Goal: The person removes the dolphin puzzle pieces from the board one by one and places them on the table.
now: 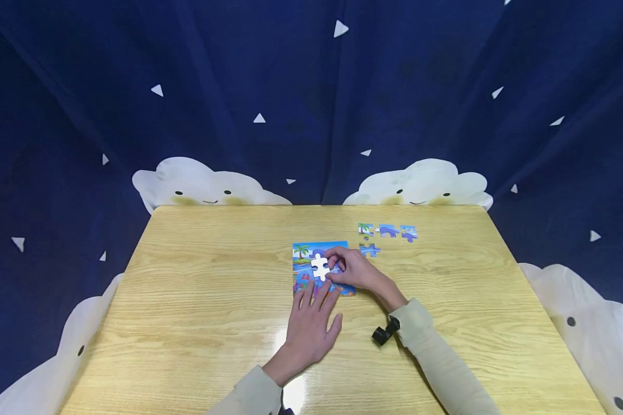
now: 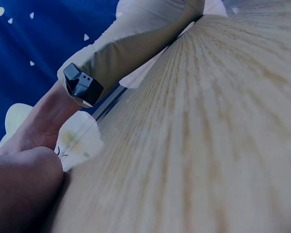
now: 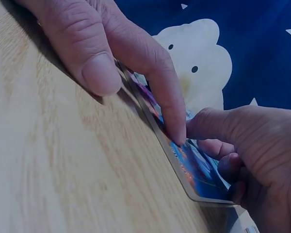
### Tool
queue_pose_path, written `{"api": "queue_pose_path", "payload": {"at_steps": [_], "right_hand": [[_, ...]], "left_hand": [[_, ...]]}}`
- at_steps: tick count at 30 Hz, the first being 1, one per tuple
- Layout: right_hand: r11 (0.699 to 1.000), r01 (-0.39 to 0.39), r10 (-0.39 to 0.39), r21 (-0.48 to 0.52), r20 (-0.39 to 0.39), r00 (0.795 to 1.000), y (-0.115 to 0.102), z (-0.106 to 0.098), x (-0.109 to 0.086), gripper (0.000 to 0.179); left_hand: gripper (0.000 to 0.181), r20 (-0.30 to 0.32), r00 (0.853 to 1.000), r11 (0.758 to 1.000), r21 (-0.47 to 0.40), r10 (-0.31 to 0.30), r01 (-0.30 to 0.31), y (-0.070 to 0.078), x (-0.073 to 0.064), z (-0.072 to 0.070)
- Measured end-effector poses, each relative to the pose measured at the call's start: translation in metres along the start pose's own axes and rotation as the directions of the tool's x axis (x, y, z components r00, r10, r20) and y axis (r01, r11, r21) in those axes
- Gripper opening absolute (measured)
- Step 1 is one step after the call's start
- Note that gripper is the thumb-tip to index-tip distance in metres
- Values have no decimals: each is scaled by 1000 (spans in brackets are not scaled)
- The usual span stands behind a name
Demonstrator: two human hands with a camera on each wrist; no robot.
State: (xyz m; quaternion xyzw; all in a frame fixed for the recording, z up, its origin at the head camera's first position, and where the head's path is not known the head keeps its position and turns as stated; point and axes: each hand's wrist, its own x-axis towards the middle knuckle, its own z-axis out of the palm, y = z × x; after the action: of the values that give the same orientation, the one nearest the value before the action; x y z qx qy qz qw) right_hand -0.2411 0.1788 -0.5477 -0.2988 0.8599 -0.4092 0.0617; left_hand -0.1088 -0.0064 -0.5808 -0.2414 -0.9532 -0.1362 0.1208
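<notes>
Cream fabric of the left sleeve (image 1: 249,395) comes closest, over the pale, wood-grained worktop (image 1: 202,276). From it reaches the left hand (image 1: 308,331), fingers straight and slightly spread, gripping nothing, their tips on the near edge of the jigsaw puzzle (image 1: 302,270). That puzzle lies flat just beyond this hand, a thin, roughly square board with a rounded corner. Its print shows a palm-tree island at left, blue water, and pink and orange shapes along the bottom. Near the middle is a white patch (image 1: 320,267) with a jigsaw piece's knobs and notches. Over the puzzle's right part is the right hand (image 1: 355,269), fingers bent, thumb and forefinger tips at the patch's right side; whether they pinch a piece I cannot tell. Farther right, four loose interlocking pieces (image 1: 389,230) lie beyond that hand, printed in blue and purple, one with a palm tree.
</notes>
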Motion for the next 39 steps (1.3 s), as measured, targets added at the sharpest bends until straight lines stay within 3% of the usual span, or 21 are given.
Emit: {"api": "queue_pose_path", "payload": {"at_steps": [11, 22, 29, 34, 39], "right_hand": [[1000, 13, -13, 10, -11, 1000, 1, -2, 2, 41], [996, 81, -83, -32, -66, 994, 7, 4, 1, 39], [988, 135, -143, -80, -107, 984, 10, 2, -2, 40], [984, 154, -164, -84, -135, 977, 17, -4, -3, 38], [979, 198, -205, -55, -169, 964, 24, -15, -7, 37]], "left_hand": [[54, -28, 1000, 999, -37, 10, -11, -2, 2, 1], [55, 0, 1000, 1000, -22, 0, 0, -4, 0, 2], [55, -41, 999, 1000, -24, 8, -9, -2, 0, 4], [55, -7, 1000, 1000, -25, -1, 1, 0, 1, 2], [55, -25, 1000, 1000, -27, 9, -10, -2, 0, 1]]}}
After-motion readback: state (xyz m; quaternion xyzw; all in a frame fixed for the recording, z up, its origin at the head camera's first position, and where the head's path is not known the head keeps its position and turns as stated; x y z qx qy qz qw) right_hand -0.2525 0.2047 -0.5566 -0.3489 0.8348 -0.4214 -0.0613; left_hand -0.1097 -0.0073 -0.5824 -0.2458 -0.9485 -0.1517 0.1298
